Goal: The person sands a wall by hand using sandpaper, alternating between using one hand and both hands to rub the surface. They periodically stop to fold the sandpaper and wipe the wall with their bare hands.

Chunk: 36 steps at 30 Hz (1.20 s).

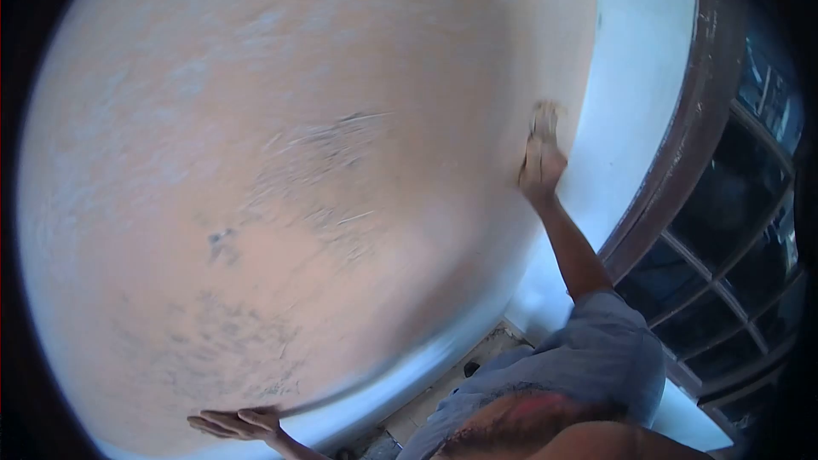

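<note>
Your right hand (pixel 540 162) is pressed up against the pinkish plastered wall (pixel 281 162) near its right edge, fingers bunched around what looks like a small pad or scrap of sandpaper (pixel 544 119), though it's too blurry to say exactly what it is. Your left hand (pixel 234 422) is down at the bottom of the view, open and flat with the fingers stretched out, resting on the wall's lower edge and gripping nothing. Just beside the right hand is a white strip of wall (pixel 635 85), then a dark brown window frame (pixel 694 111) with glass panes (pixel 733 230).
</note>
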Tool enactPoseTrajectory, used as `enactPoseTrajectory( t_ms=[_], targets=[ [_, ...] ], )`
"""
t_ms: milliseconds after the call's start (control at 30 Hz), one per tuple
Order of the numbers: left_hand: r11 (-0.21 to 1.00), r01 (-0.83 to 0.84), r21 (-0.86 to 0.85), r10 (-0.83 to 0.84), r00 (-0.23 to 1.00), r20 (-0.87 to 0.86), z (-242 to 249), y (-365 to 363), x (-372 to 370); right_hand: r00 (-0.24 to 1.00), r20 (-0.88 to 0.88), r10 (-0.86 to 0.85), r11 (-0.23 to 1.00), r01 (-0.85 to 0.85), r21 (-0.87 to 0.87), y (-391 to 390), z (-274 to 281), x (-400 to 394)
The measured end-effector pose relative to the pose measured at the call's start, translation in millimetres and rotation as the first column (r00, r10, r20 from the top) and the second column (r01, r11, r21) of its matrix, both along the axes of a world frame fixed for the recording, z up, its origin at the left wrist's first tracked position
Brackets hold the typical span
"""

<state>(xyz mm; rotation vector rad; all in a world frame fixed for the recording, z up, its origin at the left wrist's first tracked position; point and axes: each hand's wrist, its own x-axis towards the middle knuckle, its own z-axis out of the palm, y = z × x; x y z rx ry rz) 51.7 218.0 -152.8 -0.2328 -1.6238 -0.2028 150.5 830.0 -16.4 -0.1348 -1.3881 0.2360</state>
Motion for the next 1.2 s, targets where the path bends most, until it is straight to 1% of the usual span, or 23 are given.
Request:
enactPoseTrajectory(
  t_ms=[67,133,200,233,300,333,400,433,500,533,600,667,733,767,800,867,900,933,1000,1033,1067,1100,1200],
  targets=[
    [1.000,0.014,0.000,-0.014,1.000,0.024,-2,-7,2,0.956,-0.035,0.291,0.938,-0.292,-0.184,-41,27,2],
    [1.000,0.021,-0.009,-0.020,0.999,0.026,0,-8,2,0.991,0.061,-0.117,0.978,0.104,0.179,6,94,2],
    [1.000,0.017,-0.002,-0.017,1.000,0.021,0,-8,3,0.919,0.031,-0.393,0.872,0.362,0.330,27,195,-6],
    [1.000,0.007,0.005,-0.007,1.000,0.019,-1,-7,3,0.923,0.001,-0.386,0.884,0.369,0.286,19,245,-9],
    [1.000,0.003,0.019,-0.004,1.000,0.020,0,-5,1,0.967,-0.154,-0.203,0.975,0.213,0.054,-12,316,-7],
    [1.000,0.011,0.006,-0.011,1.000,0.009,2,-6,1,0.968,-0.148,-0.204,0.975,0.215,0.062,-12,303,-7],
    [1.000,0.015,0.013,-0.016,1.000,0.008,0,-7,2,0.923,-0.032,-0.383,0.902,0.381,0.203,3,226,-15],
    [1.000,0.019,0.007,-0.019,1.000,0.015,-2,-9,2,0.938,0.020,-0.347,0.922,0.336,0.194,-7,173,-18],
    [1.000,0.020,0.005,-0.021,0.999,0.043,-3,-10,4,0.957,0.257,-0.133,0.983,0.160,-0.088,-41,92,-17],
    [1.000,0.028,0.007,-0.028,0.998,0.055,-5,-11,6,0.959,0.234,-0.160,0.987,0.162,0.011,-50,82,-20],
    [0.999,0.040,0.006,-0.040,0.997,0.065,-7,-13,4,0.967,0.161,-0.197,0.966,0.164,0.198,-61,73,-31],
    [0.999,0.050,-0.002,-0.049,0.996,0.074,-9,-15,3,0.936,0.116,-0.333,0.919,0.295,0.261,-67,103,-22],
    [0.998,0.057,0.012,-0.058,0.994,0.098,-11,-16,6,0.944,0.035,-0.328,0.928,0.316,0.197,-45,236,-19],
    [0.998,0.059,0.024,-0.061,0.993,0.102,-12,-14,5,0.953,-0.096,-0.287,0.931,0.301,0.208,-56,285,-17],
    [0.998,0.062,0.034,-0.065,0.992,0.106,-11,-13,4,0.953,-0.095,-0.286,0.929,0.301,0.216,-72,306,-17],
    [0.998,0.061,0.028,-0.064,0.993,0.096,-9,-12,4,0.979,-0.109,-0.170,0.974,0.151,-0.166,-97,327,-19],
    [0.998,0.063,0.016,-0.064,0.994,0.086,-9,-13,4,0.936,-0.152,-0.316,0.940,0.331,0.085,-79,302,-25],
    [0.998,0.067,0.014,-0.068,0.994,0.086,-12,-14,3,0.871,-0.232,-0.433,0.810,0.489,0.322,-55,260,-39],
    [0.997,0.084,0.003,-0.083,0.993,0.079,-11,-15,4,0.961,0.099,-0.257,0.966,0.252,0.054,-128,153,-25],
    [0.996,0.086,-0.011,-0.085,0.994,0.072,-11,-16,4,0.960,0.230,-0.162,0.974,0.193,-0.120,-165,100,-18],
    [0.995,0.097,-0.014,-0.096,0.994,0.058,-8,-15,5,0.987,0.129,-0.092,0.982,0.068,0.175,-169,54,-24],
    [0.995,0.096,-0.018,-0.095,0.994,0.060,-8,-16,6,0.999,0.052,0.016,0.885,-0.038,0.464,-172,33,-33],
    [0.993,0.108,-0.042,-0.106,0.992,0.064,-10,-19,6,0.995,0.063,-0.074,0.957,0.053,0.285,-160,142,-32]
  ],
)
